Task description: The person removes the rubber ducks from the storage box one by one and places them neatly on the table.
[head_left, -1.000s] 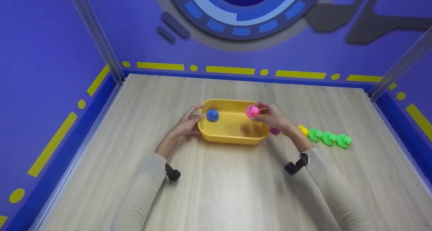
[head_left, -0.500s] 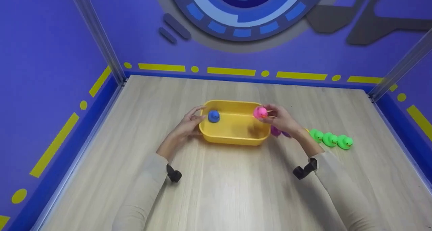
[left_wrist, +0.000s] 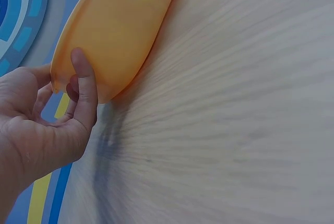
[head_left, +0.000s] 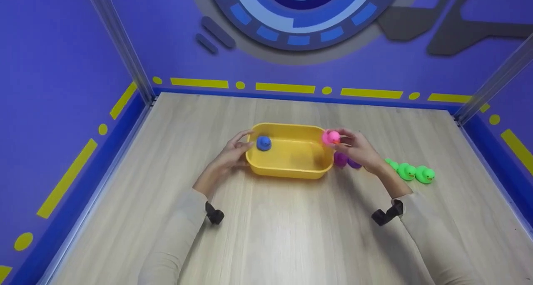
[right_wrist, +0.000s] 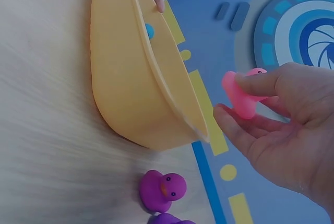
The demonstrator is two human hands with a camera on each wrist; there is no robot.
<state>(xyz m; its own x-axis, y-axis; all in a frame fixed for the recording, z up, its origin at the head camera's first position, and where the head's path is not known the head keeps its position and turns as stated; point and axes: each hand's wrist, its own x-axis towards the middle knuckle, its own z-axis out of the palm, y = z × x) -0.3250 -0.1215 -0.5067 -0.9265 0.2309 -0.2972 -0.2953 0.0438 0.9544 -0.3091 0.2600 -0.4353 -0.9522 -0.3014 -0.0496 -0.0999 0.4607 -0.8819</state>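
Observation:
A yellow plastic tub stands on the wooden table, with a blue rubber duck inside near its left end. My left hand holds the tub's left end; in the left wrist view its thumb and fingers lie on either side of the rim. Between the thumb and fingers of my right hand is a pink rubber duck, raised over the tub's right rim. Just beyond that end, a magenta duck and a purple duck sit on the table below the right hand.
Green rubber ducks stand in a row to the right, one partly hidden by the right forearm. Blue printed panels enclose the table at the back and both sides, with metal posts at the corners.
My right hand has moved rightward with the pink duck, from above the tub's inside to its right rim. More of the magenta and purple ducks shows. The left hand keeps its place.

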